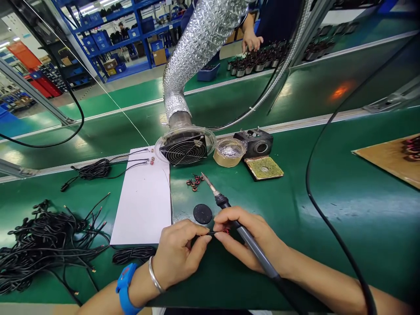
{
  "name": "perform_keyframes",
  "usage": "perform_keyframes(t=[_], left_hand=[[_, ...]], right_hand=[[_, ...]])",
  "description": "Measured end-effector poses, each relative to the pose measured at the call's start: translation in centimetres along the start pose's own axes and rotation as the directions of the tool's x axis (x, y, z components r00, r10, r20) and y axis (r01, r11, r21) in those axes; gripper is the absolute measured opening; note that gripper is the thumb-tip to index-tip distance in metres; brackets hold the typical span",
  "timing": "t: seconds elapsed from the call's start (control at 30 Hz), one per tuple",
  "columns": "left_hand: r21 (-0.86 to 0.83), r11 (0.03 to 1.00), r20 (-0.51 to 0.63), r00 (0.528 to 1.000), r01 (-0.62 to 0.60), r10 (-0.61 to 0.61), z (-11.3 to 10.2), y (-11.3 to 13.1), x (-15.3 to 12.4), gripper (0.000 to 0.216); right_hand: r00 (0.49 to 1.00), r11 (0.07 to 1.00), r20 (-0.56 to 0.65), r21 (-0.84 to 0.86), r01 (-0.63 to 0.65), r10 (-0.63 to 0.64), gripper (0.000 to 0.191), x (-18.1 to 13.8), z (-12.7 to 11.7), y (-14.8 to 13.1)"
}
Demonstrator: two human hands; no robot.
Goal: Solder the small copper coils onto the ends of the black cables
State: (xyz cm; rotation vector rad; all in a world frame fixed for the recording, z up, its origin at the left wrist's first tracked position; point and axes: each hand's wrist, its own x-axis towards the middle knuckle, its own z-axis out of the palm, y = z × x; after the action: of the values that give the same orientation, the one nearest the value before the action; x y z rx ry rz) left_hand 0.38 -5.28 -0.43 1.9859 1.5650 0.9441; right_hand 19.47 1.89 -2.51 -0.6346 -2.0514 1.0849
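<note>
Near the front of the green bench, my left hand (182,247) pinches a short dark piece, perhaps a cable end (211,233), between thumb and forefinger. My right hand (252,238) meets it from the other side, its thumb and forefinger closed close to a small red wound part (226,230). A soldering iron (251,243) also rests in my right hand, its tip pointing up and away to the left. Just beyond the fingertips lies a black round disc (202,214). Several small red and black coils (194,182) are scattered near the iron's tip.
A fume fan (185,151) on a silver duct (197,48) stands ahead. Beside it are a tape roll (229,152), an iron stand (257,143) and a yellow sponge (264,168). Left are a white board (141,205) and black cables (42,245). A co-worker's hand (251,41) is behind.
</note>
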Motion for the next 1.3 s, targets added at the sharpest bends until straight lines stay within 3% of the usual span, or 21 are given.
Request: perform_keyframes(t=[0.27, 0.4, 0.5, 0.6, 0.67, 0.73, 0.83, 0.9, 0.93, 0.97, 1.03, 1.1, 1.17, 1.3], left_hand=[[0.152, 0.985, 0.063, 0.995, -0.081, 0.072, -0.1, 0.7, 0.1, 0.012], [0.453, 0.89, 0.228, 0.958, 0.054, -0.174, -4.8, 1.6, -0.8, 0.035], [0.643, 0.756, 0.339, 0.838, 0.125, -0.427, -9.4, 0.8, -3.1, 0.03], [0.75, 0.632, 0.29, 0.761, 0.196, -0.58, -11.9, -1.6, -5.8, 0.024], [0.743, 0.637, 0.283, 0.766, 0.205, -0.577, -12.5, -2.9, -7.3, 0.019], [0.719, 0.669, 0.278, 0.802, 0.191, -0.528, -13.4, -3.0, -8.2, 0.017], [0.719, 0.655, 0.134, 0.877, 0.234, -0.461, -17.4, -1.2, -8.4, 0.016], [0.765, 0.542, -0.121, 0.905, 0.347, -0.408, -21.6, -0.1, -7.6, 0.017], [0.792, 0.447, -0.255, 0.891, 0.416, -0.376, -23.8, -0.1, -6.9, 0.024], [0.812, 0.346, -0.352, 0.868, 0.47, -0.35, -25.8, -0.6, -6.1, 0.03], [0.849, 0.227, -0.379, 0.85, 0.477, -0.365, -28.8, -3.2, -4.2, 0.034], [0.854, 0.255, -0.323, 0.847, 0.453, -0.422, -30.1, -7.2, -2.2, 0.036], [0.845, 0.308, -0.272, 0.847, 0.437, -0.456, -29.9, -11.6, -0.6, 0.035], [0.815, 0.385, -0.232, 0.853, 0.433, -0.468, -28.4, -18.0, 1.2, 0.035]], right_hand=[[0.991, 0.986, -0.011, -0.103, 0.132, -0.134, 0.026, -1.1, -0.4, 0.7], [0.981, 0.972, 0.004, -0.137, 0.192, -0.194, 0.03, -1.1, -0.7, 1.5], [0.975, 0.961, 0.008, -0.167, 0.222, -0.224, 0.029, -0.8, -0.8, 1.8], [0.969, 0.944, -0.008, -0.227, 0.237, -0.245, 0.025, -0.5, -0.8, 1.9], [0.966, 0.933, -0.021, -0.265, 0.244, -0.258, 0.023, -0.2, -1.0, 1.9], [0.964, 0.927, -0.03, -0.281, 0.246, -0.265, 0.021, 0.5, -1.2, 1.5], [0.956, 0.922, -0.076, -0.298, 0.249, -0.283, 0.019, 2.9, -0.4, 0.0], [0.935, 0.904, -0.134, -0.333, 0.27, -0.328, 0.018, 5.6, 1.4, -1.1], [0.922, 0.891, -0.155, -0.353, 0.285, -0.356, 0.017, 7.3, 2.7, -1.5], [0.907, 0.876, -0.165, -0.373, 0.307, -0.388, 0.015, 9.0, 4.2, -1.7], [0.922, 0.821, -0.068, -0.484, 0.305, -0.382, 0.012, 12.7, 7.5, -1.3], [0.935, 0.788, -0.012, -0.543, 0.291, -0.354, 0.021, 15.8, 10.5, 0.0], [0.951, 0.757, 0.025, -0.599, 0.261, -0.309, 0.026, 18.0, 12.6, 1.8], [0.977, 0.701, 0.044, -0.69, 0.181, -0.209, 0.03, 19.9, 13.9, 4.9]])
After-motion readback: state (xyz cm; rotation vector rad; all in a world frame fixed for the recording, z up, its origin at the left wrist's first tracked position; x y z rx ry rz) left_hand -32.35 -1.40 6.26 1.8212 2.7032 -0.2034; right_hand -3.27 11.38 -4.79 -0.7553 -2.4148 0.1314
